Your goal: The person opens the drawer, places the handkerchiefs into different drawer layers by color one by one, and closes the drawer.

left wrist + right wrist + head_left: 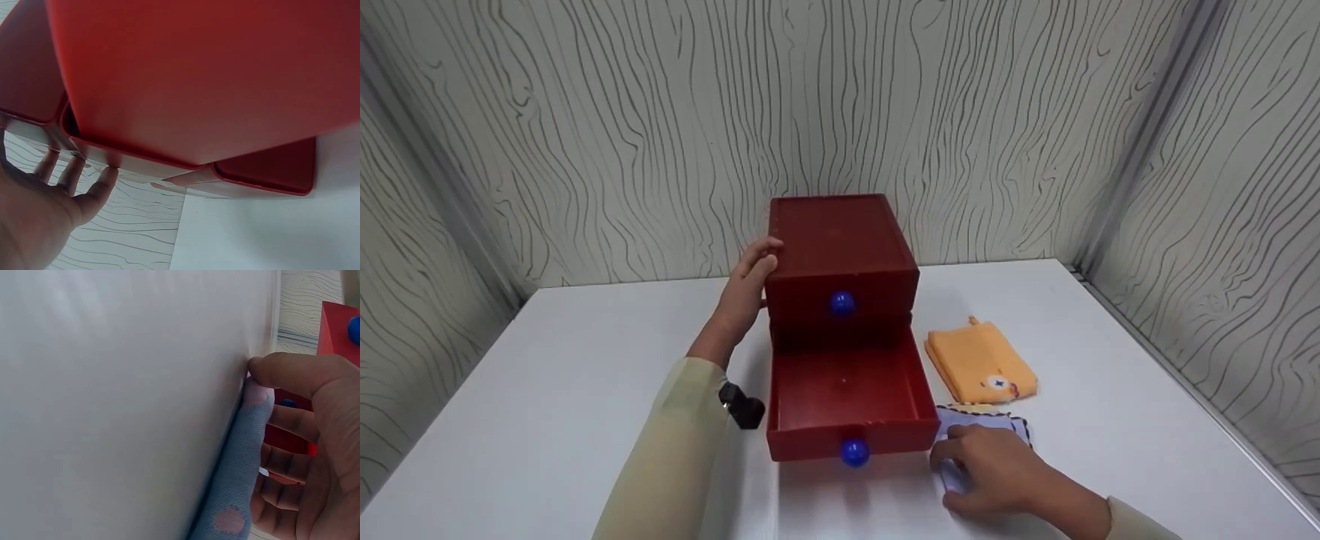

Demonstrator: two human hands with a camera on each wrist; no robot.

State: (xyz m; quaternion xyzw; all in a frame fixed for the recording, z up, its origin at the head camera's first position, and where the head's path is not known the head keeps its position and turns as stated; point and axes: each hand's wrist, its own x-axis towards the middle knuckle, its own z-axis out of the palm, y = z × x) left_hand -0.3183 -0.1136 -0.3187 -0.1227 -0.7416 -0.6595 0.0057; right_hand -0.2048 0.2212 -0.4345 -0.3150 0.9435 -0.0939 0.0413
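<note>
A two-drawer cabinet [832,232] stands on the table [585,390] before the rear wall [735,112], its lower drawer [814,444] projecting toward me. Left: my left hand [748,281]. Right: the far hand towel [981,364], behind the near hand towel [982,421] under my right hand [994,466].

In front of me rises a pale back wall [660,112] patterned with dark, wavy wood-grain lines and knots. A left wall [397,330] and a right wall [1237,225] in matching print flank me, meeting it at grey corner strips [1144,142]. Below me spreads a smooth white worktop [562,405], catching soft, pale streaks of light.
</note>
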